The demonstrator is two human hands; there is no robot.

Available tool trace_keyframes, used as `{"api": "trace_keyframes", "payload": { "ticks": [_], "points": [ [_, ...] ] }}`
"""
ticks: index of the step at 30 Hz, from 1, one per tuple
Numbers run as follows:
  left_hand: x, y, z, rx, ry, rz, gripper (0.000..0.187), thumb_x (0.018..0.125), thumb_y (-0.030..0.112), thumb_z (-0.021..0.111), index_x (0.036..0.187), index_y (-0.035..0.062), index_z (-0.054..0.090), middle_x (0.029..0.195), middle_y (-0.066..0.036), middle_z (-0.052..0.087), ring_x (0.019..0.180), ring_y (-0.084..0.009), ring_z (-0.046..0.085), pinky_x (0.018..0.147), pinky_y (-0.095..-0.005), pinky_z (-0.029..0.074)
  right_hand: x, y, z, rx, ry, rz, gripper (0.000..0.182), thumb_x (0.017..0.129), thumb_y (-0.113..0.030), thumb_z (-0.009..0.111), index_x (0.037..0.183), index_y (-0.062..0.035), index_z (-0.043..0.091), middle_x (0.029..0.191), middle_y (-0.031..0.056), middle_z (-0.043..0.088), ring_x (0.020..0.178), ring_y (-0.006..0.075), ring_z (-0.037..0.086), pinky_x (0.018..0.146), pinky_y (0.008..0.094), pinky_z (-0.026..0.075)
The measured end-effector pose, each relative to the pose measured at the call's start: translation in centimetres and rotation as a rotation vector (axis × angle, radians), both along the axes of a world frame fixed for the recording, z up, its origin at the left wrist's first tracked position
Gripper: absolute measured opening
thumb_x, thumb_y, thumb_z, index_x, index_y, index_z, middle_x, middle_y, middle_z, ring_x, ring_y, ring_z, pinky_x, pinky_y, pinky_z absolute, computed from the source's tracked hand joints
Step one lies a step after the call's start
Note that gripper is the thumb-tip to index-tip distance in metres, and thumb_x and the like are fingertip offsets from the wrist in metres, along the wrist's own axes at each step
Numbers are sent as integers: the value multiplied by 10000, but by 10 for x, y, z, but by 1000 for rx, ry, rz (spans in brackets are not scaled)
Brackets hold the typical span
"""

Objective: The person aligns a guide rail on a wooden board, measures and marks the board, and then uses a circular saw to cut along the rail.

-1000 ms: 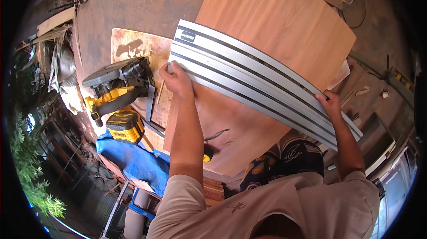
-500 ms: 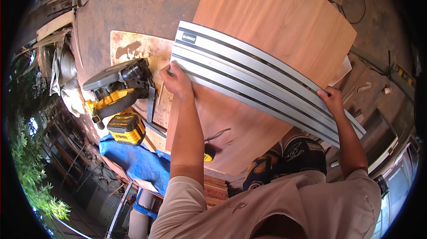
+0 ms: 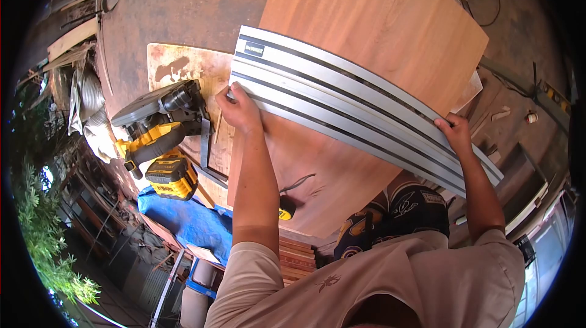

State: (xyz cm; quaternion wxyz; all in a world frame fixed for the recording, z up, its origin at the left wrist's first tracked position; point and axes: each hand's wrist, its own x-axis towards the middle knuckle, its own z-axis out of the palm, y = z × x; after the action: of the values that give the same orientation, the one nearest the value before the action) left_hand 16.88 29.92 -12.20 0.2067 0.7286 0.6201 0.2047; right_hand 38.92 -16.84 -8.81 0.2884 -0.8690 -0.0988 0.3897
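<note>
Head view: the metal rail (image 3: 345,97), angled from ten to four o'clock across the wooden panel (image 3: 372,29), is clamped by the fingers of the left hand (image 3: 244,112) and right hand (image 3: 457,135), and could be skewed if its ends were pushed unevenly.

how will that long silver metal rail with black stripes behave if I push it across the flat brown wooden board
The silver metal rail is probably stiff, judging by its ridged metal profile. It may slide readily, since the wooden board looks smooth. Its end by the right hand could dip if released, as it extends past the board's edge.
</note>
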Motion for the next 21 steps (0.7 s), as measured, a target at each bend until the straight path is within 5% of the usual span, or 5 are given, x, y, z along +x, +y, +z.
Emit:
{"api": "trace_keyframes", "payload": {
  "ticks": [21],
  "points": [
    [-5, 4, -10, 62, -19, -50, 365, 896, 387, 646, 987, 38, 592, 781, -135, 618, 668, -263, 564, 613, -389, 450, -2, -9, -6, -18, -8, 19, 320, 827, -294, 754, 876, 17, 694, 689, 130, 650, 642, 111, 553, 638, 294, 473]
  ]
}}
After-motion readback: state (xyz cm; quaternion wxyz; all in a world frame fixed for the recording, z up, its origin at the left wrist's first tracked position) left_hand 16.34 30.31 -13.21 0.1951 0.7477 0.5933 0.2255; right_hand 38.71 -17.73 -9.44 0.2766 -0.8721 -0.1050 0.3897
